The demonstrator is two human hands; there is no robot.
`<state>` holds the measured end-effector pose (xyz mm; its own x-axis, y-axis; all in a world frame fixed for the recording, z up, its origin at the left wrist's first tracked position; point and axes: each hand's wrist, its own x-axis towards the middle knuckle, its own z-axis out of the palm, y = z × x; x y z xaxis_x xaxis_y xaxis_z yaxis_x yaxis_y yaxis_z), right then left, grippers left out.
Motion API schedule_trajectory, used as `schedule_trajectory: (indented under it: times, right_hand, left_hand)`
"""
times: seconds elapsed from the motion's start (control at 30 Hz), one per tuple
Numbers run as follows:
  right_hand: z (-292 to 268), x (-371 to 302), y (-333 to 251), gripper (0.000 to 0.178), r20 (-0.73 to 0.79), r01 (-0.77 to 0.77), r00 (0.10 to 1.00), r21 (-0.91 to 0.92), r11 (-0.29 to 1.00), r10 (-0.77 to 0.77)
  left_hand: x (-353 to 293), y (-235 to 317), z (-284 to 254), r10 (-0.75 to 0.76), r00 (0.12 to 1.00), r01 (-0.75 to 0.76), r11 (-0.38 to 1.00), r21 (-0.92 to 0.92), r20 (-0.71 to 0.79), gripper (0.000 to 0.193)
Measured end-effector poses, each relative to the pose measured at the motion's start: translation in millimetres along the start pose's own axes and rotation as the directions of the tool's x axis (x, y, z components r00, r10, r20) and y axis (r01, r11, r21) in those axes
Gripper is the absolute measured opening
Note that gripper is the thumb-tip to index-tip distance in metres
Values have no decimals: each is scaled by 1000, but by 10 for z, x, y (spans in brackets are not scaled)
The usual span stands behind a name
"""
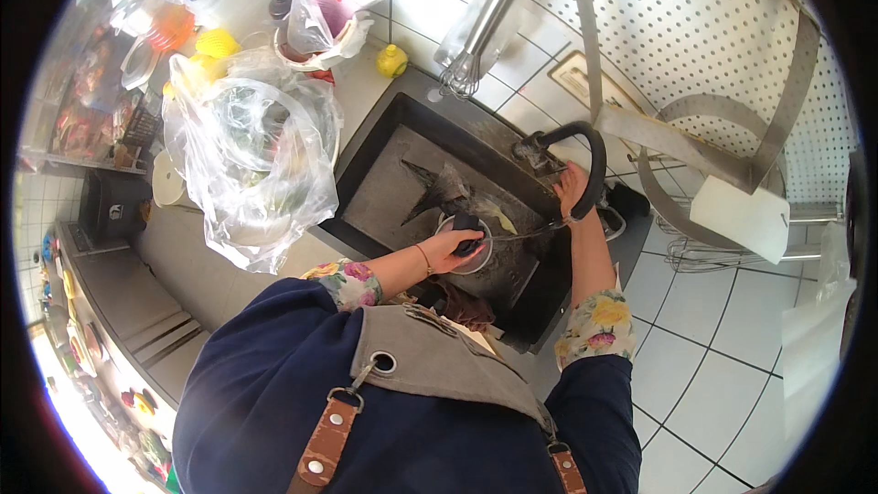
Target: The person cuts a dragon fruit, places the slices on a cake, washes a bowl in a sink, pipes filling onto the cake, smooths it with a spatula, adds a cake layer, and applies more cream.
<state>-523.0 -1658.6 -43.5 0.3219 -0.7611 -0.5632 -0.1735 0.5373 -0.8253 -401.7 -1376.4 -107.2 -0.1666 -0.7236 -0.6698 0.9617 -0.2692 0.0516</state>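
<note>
My left hand is closed on the black handle of a round metal vessel, low in the dark sink. My hand and the handle cover much of the vessel, so its exact kind is unclear. Beside it lies what looks like a dark grey fish, its forked tail toward the left. My right hand is up at the black curved tap, fingers stretched against its base and partly hidden. From the spout a thin stream of water seems to run toward the vessel.
Left of the sink, a clear plastic bag covers a bowl on the counter. A yellow ball-shaped object stands by the back wall. Whisks and a white-bladed scraper hang at the wall. A brown cloth lies at the sink's near edge.
</note>
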Motion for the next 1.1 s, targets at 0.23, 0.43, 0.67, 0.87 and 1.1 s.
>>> schedule_trajectory:
  times: [0.23, 0.43, 0.67, 0.87, 1.1]
  right_hand:
    - [-310, -243, 70, 68, 99, 57, 995, -330, 942, -25]
    - [-366, -1663, 1212, 56, 205, 500, 839, -658, 563, -505]
    - [-62, -2314, 1307, 64, 634, 831, 376, -554, -57, -676]
    - [-39, -2342, 791, 51, 692, 618, 481, -703, -351, -539]
    - [281, -2076, 774, 33, 377, 308, 825, -924, -226, -421]
  left_hand:
    - [-375, 66, 78, -136, 981, 128, 990, 64, 138, 26]
    - [-326, -50, 293, -209, 960, 103, 881, 462, 186, 10]
    - [-579, -152, 830, -627, 777, 325, 470, 821, 51, 4]
    - [-421, -105, 1166, -524, 851, -8, -66, 998, -28, 13]
    - [28, 27, 902, -136, 842, -426, -762, 487, 522, 35]
